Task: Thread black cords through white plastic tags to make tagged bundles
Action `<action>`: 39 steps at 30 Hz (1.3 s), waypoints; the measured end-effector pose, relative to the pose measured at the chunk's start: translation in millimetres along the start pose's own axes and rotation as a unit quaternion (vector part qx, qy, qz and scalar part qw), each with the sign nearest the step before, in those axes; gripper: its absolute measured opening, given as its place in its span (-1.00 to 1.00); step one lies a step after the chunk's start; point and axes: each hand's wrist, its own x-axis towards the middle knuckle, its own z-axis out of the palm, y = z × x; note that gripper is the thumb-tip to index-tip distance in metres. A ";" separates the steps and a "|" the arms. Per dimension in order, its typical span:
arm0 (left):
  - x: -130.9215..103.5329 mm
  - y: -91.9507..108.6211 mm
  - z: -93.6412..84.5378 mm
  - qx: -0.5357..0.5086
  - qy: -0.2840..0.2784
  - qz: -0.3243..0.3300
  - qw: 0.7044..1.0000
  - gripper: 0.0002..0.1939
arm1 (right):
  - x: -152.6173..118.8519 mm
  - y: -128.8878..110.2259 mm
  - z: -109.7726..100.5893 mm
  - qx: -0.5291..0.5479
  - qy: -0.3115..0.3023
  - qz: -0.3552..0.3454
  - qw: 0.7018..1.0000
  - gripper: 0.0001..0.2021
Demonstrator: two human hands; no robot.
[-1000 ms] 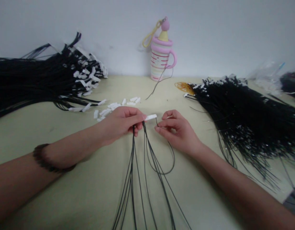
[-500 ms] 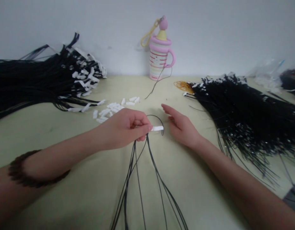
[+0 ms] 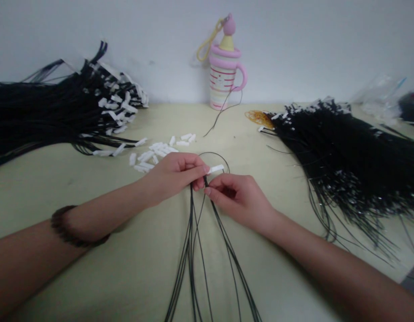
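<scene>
My left hand [image 3: 181, 174] pinches a bundle of thin black cords [image 3: 192, 250] near its top, together with a small white strip [image 3: 216, 169] that juts out to the right of the fingertips. A thin black loop arches above the strip. From the other side, my right hand [image 3: 242, 197] has thumb and index closed on the right-hand strands of the cords, just below the white strip. The strands fan down toward the bottom edge of the view. Where they meet the strip is hidden by my left fingers.
Loose white pieces [image 3: 160, 152] lie beyond my left hand. Black cords with white tags [image 3: 59, 112] are piled at the left; another black cord pile [image 3: 351, 156] lies at the right by orange bands [image 3: 258, 118]. A pink-lidded cup [image 3: 223, 80] stands against the wall.
My right hand has moved left and closed on the cords, having been open and apart. My left hand and the white strip have shifted slightly up the view.
</scene>
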 end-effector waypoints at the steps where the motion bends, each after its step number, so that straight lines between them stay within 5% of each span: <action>1: 0.0 -0.1 -0.5 -0.002 -0.002 0.001 1.000 -0.83 | 0.9 1.4 -0.2 0.010 -0.004 0.008 1.000 -0.80; 14: 1.3 0.1 -2.2 -0.015 0.017 -0.029 0.999 -0.81 | -0.3 -5.2 -0.7 0.047 0.014 0.075 0.996 -0.90; 39: 0.6 1.2 -3.3 0.002 -0.002 -0.031 1.000 -0.82 | 7.0 1.1 3.7 0.080 -0.009 0.053 0.995 -0.77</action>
